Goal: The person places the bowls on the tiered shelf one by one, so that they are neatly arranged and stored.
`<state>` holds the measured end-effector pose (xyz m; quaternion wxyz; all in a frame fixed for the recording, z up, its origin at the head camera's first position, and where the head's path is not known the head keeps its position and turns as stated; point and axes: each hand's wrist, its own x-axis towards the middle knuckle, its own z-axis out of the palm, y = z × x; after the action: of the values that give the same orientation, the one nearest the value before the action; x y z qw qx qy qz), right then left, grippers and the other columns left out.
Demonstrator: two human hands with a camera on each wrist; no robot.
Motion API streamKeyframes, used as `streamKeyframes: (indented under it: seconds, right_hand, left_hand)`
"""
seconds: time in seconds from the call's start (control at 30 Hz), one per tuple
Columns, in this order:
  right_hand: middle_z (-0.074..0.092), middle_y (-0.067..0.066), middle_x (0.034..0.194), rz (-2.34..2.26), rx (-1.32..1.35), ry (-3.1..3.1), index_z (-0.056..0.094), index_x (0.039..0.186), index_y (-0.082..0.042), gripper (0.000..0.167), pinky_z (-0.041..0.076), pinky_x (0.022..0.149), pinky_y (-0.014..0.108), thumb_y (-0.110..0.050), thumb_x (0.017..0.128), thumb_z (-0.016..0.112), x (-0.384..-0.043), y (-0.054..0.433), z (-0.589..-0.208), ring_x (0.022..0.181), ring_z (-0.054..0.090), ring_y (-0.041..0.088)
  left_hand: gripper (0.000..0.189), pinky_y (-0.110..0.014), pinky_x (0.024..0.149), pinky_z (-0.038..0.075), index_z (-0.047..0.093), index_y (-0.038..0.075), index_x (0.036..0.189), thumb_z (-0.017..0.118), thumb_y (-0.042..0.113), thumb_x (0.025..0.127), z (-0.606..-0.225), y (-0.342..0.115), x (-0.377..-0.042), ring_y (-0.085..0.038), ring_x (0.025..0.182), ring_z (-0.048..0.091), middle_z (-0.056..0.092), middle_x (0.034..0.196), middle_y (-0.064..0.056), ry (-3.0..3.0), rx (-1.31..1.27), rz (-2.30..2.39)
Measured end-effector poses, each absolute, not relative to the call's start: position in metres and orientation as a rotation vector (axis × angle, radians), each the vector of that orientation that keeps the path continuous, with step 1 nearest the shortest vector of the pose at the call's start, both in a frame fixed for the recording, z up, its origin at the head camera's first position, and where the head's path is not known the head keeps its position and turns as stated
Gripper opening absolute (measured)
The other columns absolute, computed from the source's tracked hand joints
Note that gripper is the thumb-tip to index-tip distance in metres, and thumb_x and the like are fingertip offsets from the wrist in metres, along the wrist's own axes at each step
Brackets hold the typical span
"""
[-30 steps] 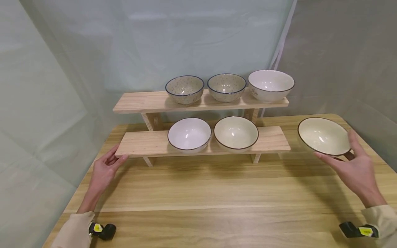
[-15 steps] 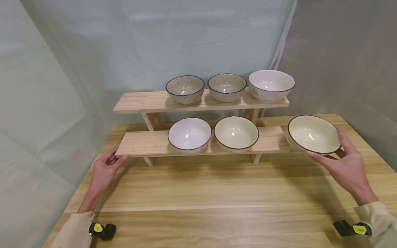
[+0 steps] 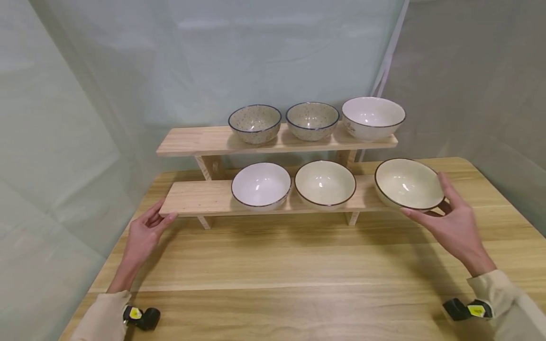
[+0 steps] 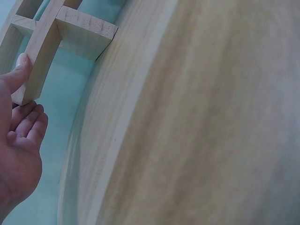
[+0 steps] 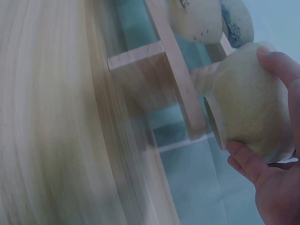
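Note:
My right hand (image 3: 454,229) holds a cream bowl (image 3: 407,184) with a dark brown rim, thumb at its near side and fingers round its right side. The bowl overlaps the right end of the lower shelf board (image 3: 194,196) in the head view. Seen from the right wrist, the bowl's foot ring (image 5: 214,123) is beside the board's end, a narrow gap between them. My left hand (image 3: 142,237) pinches the left end of that board, thumb on its front edge and fingers behind. On the same board sit a white bowl (image 3: 261,185) and another cream bowl (image 3: 325,183).
The upper shelf board (image 3: 192,139) carries two speckled bowls with blue rims, a left one (image 3: 255,124) and a middle one (image 3: 313,121), plus a larger white bowl (image 3: 373,117) at its right end. The two-tier stand is on a wooden table (image 3: 290,274), with a pale curtain behind.
My right hand has carried the cream bowl leftward, from beyond the stand to the lower board's right end. The left hand has stayed in place on the board.

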<state>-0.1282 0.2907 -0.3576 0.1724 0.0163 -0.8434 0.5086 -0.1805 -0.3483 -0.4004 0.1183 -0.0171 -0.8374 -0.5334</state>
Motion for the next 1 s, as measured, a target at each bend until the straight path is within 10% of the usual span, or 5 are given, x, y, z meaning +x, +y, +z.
streamKeyframes:
  seconds: [0.53, 0.73, 1.0]
  right_hand:
    - [0.011, 0.022, 0.17, 1.45, 0.081, -2.425, 0.01, 0.167, -0.011, 0.107, 0.05, 0.081, 0.009, -0.005, 0.089, 0.083, -0.136, 0.273, -0.358, 0.118, 0.058, 0.011]
    - [0.009, 0.023, 0.169, 1.479, 0.081, -2.425, 0.009, 0.166, -0.008, 0.107, 0.048, 0.08, 0.006, -0.005, 0.089, 0.083, -0.141, 0.269, -0.359, 0.128, 0.045, 0.059]
    - [0.006, 0.022, 0.17, 1.525, 0.084, -2.427, 0.007, 0.167, -0.009, 0.107, 0.049, 0.079, 0.007, -0.009, 0.09, 0.082, -0.144, 0.266, -0.359, 0.131, 0.041, 0.062]
  left_hand:
    - [0.068, -0.008, 0.085, 0.048, 0.034, -0.009, 0.156, 0.067, 0.018, 0.104, -0.401, -0.348, -0.179, 0.015, 0.105, 0.055, 0.044, 0.145, -0.039, -2.445, -0.065, -1.553]
    - [0.069, -0.007, 0.085, 0.048, 0.033, -0.009, 0.157, 0.067, 0.019, 0.104, -0.401, -0.348, -0.18, 0.015, 0.105, 0.054, 0.045, 0.146, -0.038, -2.46, -0.05, -1.548]
    - [0.068, -0.008, 0.085, 0.048, 0.034, -0.009, 0.156, 0.067, 0.018, 0.104, -0.4, -0.347, -0.179, 0.015, 0.105, 0.054, 0.045, 0.145, -0.039, -2.445, -0.065, -1.56]
